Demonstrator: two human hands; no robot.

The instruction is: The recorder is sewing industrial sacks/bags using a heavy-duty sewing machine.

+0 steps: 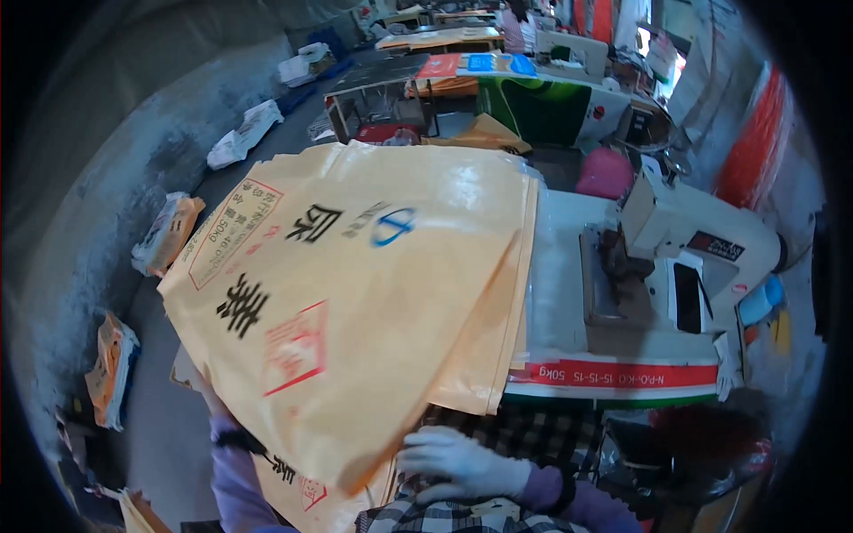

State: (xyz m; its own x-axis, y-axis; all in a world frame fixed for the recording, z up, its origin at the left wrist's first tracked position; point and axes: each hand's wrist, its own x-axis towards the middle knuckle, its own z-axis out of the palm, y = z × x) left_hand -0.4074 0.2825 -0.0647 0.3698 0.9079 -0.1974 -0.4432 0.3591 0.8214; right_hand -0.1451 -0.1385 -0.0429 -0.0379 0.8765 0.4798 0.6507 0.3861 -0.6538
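A large tan woven sack (382, 284), printed in black, red and blue, spreads across the middle, with more tan sack layers (480, 373) beneath it. Its near corner lifts and folds toward me. My left hand (211, 396) reaches up under the sack's left edge; its fingers are hidden behind the material. Close to the sack's near edge is my right hand (462, 464) in a white glove, its fingers stretched out and apart above my checked apron (551, 440). Whether its fingertips touch the sack, I cannot tell. Another printed sack part (293, 484) hangs below my left forearm.
A white sewing machine (702, 231) stands on the table (560, 266) at right, with a dark phone (689, 298) on it. Behind it are a pink bundle (606, 171) and red thread strands (755, 142). Sack bundles (169, 233) lie along the left wall. A person (517, 31) is far back.
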